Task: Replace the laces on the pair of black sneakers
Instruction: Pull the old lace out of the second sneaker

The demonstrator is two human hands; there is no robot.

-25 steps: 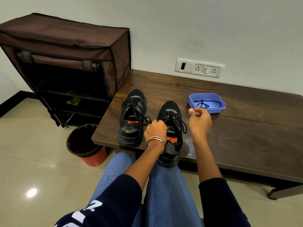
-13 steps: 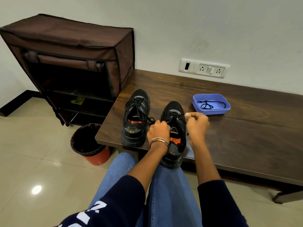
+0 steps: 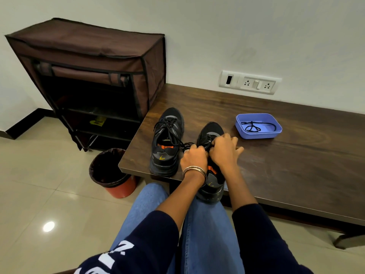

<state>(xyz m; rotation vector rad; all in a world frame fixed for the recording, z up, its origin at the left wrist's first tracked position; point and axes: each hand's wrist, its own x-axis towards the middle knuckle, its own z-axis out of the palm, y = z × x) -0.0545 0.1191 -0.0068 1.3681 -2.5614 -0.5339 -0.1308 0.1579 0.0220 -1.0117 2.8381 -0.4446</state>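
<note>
Two black sneakers with orange insoles stand on a dark wooden table (image 3: 276, 161). The left sneaker (image 3: 167, 141) is laced, its loose lace ends trailing to the right. The right sneaker (image 3: 212, 165) sits at the table's front edge, its heel overhanging my knee. Both hands work over its lacing. My left hand (image 3: 194, 157), with a metal bangle on the wrist, grips the black lace (image 3: 206, 146). My right hand (image 3: 225, 150) pinches the same lace just beside it, with some fingers spread. A blue tray (image 3: 258, 133) further right holds a loose black lace (image 3: 254, 126).
A brown fabric shoe rack (image 3: 94, 76) stands at the table's left. An orange bin with a dark liner (image 3: 112, 173) sits on the tiled floor by the table corner. A white socket panel (image 3: 249, 84) is on the wall behind.
My right hand came down from beside the blue tray, to the left, onto the right sneaker's lacing, next to my left hand. The view also shifted slightly.
</note>
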